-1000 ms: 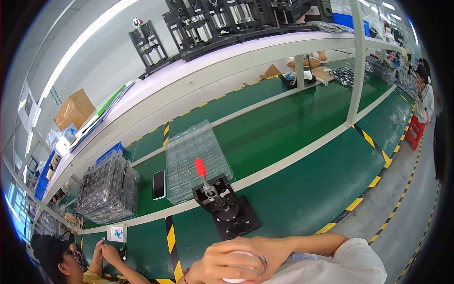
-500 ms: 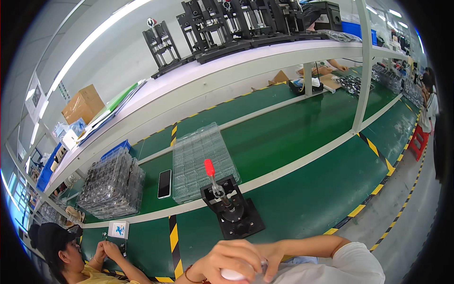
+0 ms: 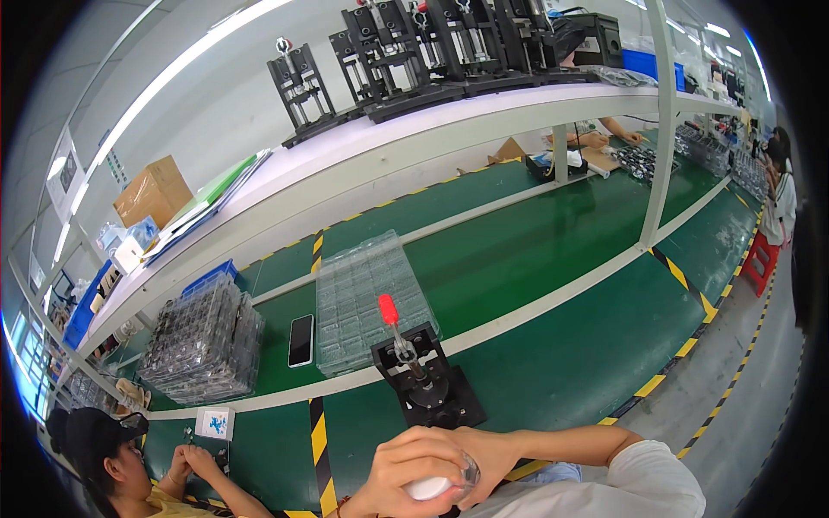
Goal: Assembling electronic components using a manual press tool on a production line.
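At the lower edge, my left hand (image 3: 413,466) is closed around a white rounded object with a clear, shiny part (image 3: 428,489); its exact kind cannot be made out. My right hand (image 3: 489,457) is pressed against the clear side of it, its fingers bent and partly hidden behind the left hand. Just beyond both hands stands a black toggle clamp fixture (image 3: 429,393) with a red handle tip, upright on its black base plate. Neither hand visibly holds the fixture, though my hands overlap its near edge in the picture.
Clear compartment trays (image 3: 371,302) lie beyond the fixture, beside a phone (image 3: 300,340). Stacked trays (image 3: 203,341) stand at the left. A co-worker in a black cap (image 3: 99,449) works near a small white box (image 3: 215,422). A shelf (image 3: 380,155) carrying more fixtures spans above; its post (image 3: 660,173) rises right.
My hands and the white object have risen slightly toward the fixture, and the right hand has closed in on the clear part. The view has shifted a little.
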Tool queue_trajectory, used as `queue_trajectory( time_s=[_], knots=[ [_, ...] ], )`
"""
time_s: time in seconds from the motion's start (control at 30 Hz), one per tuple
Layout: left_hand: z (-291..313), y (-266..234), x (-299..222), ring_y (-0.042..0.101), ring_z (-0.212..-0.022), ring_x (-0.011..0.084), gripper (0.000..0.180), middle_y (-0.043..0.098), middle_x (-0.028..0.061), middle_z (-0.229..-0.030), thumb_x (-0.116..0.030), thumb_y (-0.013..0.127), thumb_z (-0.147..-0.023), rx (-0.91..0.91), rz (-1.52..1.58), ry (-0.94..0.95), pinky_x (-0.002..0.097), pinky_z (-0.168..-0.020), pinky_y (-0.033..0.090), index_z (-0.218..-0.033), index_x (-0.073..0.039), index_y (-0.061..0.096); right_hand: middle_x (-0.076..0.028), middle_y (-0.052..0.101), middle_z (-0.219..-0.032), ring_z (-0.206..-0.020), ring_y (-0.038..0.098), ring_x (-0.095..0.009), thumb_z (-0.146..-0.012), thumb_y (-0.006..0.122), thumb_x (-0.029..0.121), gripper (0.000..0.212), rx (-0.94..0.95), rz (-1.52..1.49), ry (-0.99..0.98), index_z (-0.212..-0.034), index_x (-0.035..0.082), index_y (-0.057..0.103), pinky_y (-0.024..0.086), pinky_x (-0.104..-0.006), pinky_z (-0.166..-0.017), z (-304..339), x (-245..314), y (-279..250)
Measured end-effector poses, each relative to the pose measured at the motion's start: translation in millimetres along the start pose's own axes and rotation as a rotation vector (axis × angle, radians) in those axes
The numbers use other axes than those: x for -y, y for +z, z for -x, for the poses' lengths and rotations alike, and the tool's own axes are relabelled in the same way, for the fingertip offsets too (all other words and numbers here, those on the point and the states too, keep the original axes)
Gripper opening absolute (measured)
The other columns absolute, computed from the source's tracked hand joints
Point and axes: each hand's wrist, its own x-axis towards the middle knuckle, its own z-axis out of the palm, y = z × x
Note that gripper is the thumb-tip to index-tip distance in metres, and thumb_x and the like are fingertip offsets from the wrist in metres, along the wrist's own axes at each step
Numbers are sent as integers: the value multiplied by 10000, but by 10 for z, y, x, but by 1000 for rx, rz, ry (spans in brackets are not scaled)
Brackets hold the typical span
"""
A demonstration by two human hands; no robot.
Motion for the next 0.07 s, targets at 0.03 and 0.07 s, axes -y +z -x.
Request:
queue_trajectory(
  time_s=[0.03, 0.07],
  knots=[
    [40, 16, 24, 638, -846, 243, 212, 681, 48, -852, -48, 752, -560, 20, 94, 1, 327, -766, 506, -757, -98, 693, -125, 591, -1026, -929, 629, -280, -598, 834, 313, 805, 38, -58, -159, -1211, 35, 392, 500, -361, -798, 6, -94, 25],
    [73, 15, 7, 637, -866, 251, 201, 685, 52, -864, -46, 746, -576, 30, 95, -9, 339, -774, 509, -764, -96, 697, -69, 595, -1062, -1003, 603, -252, -564, 851, 313, 882, 164, -170, -54, -1276, 86, 382, 458, -363, -908, 1, -163, 47]
  ],
)
